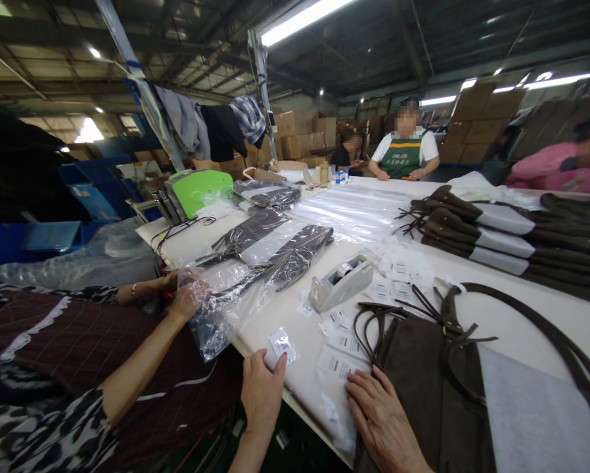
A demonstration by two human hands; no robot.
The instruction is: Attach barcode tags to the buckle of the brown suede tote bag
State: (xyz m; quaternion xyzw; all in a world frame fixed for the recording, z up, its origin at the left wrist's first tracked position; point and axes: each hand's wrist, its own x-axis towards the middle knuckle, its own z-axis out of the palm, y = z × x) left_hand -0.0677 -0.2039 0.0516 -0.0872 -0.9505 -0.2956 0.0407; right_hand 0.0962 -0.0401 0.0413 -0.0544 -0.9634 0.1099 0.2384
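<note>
My left hand (pixel 263 391) is at the table's near edge, thumb and fingers apart, with nothing seen in it. Its thumb tip reaches the small white packet (pixel 283 345); whether it presses on it I cannot tell. My right hand (pixel 386 420) lies flat, fingers spread, on the left edge of a dark brown bag (pixel 423 374) and close to printed paper labels (pixel 335 363). The bag has thin ties, a long strap (pixel 526 312) and a white sheet (pixel 536 414) across it. Beyond my hands stands a grey tape dispenser (pixel 341 284).
At left, a co-worker's hands (pixel 189 295) hold a clear plastic bag (pixel 221 322) by wrapped brown bags (pixel 275 246). Stacked brown bags (pixel 477 236) lie at right. Flat plastic sleeves (pixel 354 211) cover the table's middle. Another person (pixel 407 154) stands at the far side.
</note>
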